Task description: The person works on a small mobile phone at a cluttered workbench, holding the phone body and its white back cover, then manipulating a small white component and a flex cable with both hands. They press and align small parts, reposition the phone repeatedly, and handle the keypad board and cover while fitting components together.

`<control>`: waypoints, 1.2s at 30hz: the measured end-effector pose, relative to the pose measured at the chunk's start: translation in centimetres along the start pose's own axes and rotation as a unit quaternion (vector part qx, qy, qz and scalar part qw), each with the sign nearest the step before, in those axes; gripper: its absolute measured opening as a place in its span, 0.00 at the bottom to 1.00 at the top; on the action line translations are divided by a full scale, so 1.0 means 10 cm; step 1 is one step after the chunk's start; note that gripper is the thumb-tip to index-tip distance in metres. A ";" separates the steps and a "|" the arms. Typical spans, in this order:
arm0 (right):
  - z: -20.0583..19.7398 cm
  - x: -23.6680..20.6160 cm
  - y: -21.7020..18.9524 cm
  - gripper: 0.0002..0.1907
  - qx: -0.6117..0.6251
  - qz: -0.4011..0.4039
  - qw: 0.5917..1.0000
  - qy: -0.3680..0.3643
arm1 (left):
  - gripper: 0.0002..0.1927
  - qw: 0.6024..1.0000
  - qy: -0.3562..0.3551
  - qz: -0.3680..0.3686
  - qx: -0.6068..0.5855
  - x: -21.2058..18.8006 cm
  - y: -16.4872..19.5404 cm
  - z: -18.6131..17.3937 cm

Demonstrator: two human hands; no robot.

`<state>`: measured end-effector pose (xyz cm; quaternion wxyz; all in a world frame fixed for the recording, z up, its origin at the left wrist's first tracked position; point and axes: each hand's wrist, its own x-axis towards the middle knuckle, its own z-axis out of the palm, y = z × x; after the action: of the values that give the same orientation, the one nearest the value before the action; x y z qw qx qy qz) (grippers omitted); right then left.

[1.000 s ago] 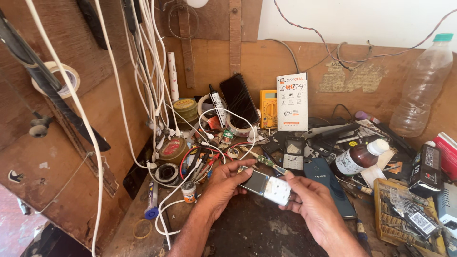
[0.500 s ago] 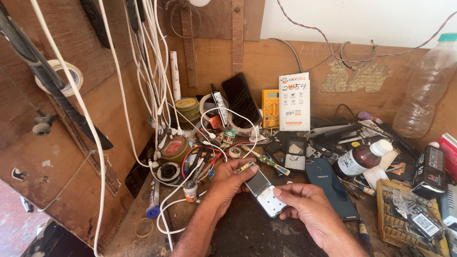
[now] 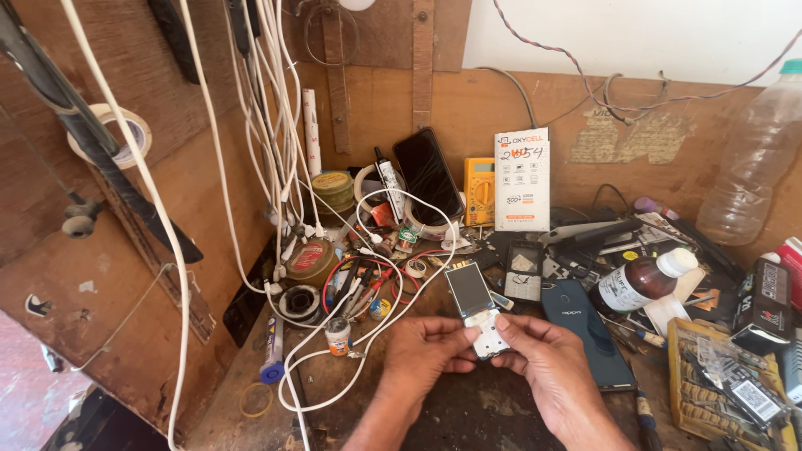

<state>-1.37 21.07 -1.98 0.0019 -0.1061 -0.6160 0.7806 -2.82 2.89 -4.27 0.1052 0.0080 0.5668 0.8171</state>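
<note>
Both hands meet over the near part of the cluttered desk, and between them sits a small opened keypad phone, its dark screen end pointing away from the person and its white lower half toward them. The left hand pinches the phone's lower left edge with thumb and fingertips; the right hand grips the lower right edge the same way, thumb on top. Both are closed on the phone, which is lifted just clear of the desk surface and tilted slightly to the left.

Just right of the right hand lies a dark blue smartphone, face down, and beyond that a brown bottle with a white cap lies on its side. Farther right of the same hand is a yellow-edged tray of screwdriver bits. Ahead of the fingertips rests another small phone frame, and behind it a yellow multimeter and a white card packet lean against the wooden back wall. Beside the packet a black smartphone stands propped.

To the left of the left hand, white cables loop across the desk, passing a round tin and a spool of solder wire. A clear plastic bottle stands far off to the right.
</note>
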 end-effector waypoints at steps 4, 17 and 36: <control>0.02 -0.02 0.00 0.14 -0.004 0.004 1.000 -0.017 | 0.11 0.999 0.051 -0.010 0.017 0.00 -0.03 0.07; -0.19 0.14 -0.01 0.17 0.025 0.100 0.992 -0.071 | 0.09 0.999 0.044 -0.001 0.023 -0.04 -0.02 0.08; -0.07 0.02 0.01 0.14 -0.026 0.046 0.998 -0.023 | 0.11 1.000 -0.001 -0.003 0.025 -0.10 0.01 0.03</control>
<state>-1.45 21.70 -2.28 -0.0511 -0.1168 -0.6302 0.7659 -1.81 2.98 -3.93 0.1082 0.0096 0.5870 0.8023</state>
